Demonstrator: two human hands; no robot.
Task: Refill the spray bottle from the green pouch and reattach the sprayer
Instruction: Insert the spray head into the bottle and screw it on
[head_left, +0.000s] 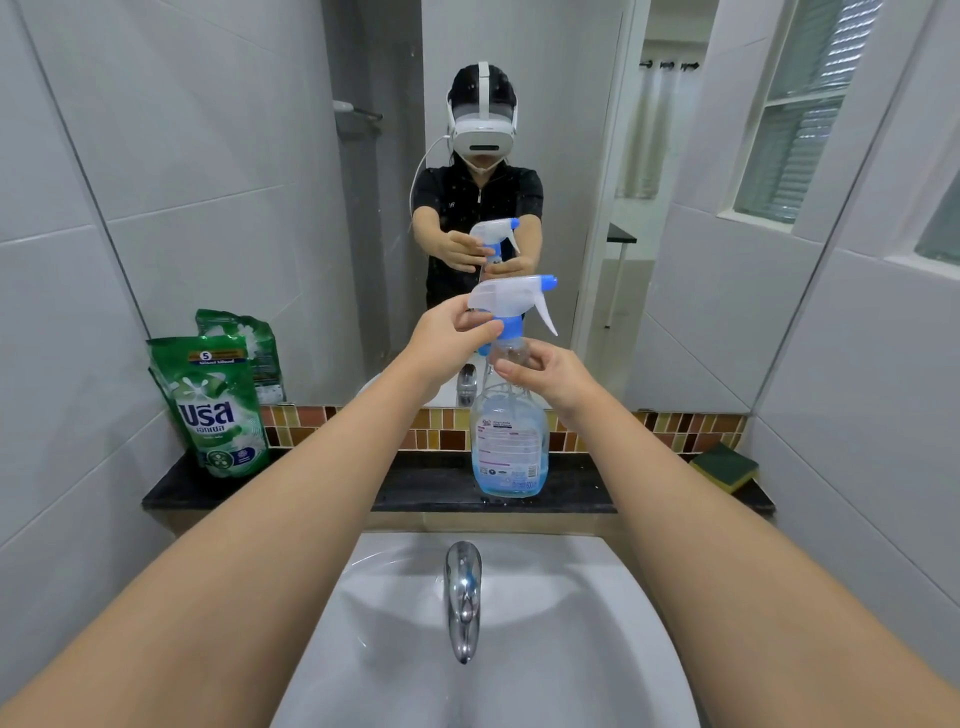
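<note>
A narrow black stone shelf (426, 488) carries an upright green detergent pouch (218, 410), a clear plastic spray bottle (510, 447) and a green-and-yellow sponge (724, 466).

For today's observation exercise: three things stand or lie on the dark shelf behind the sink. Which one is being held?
The clear spray bottle, in the middle. The right hand grips its neck; the green pouch and sponge lie untouched.

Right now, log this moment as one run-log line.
left hand: gripping sprayer collar | right hand: holding spray bottle neck | bottle: upright on ledge | green pouch: standing left, untouched
</note>
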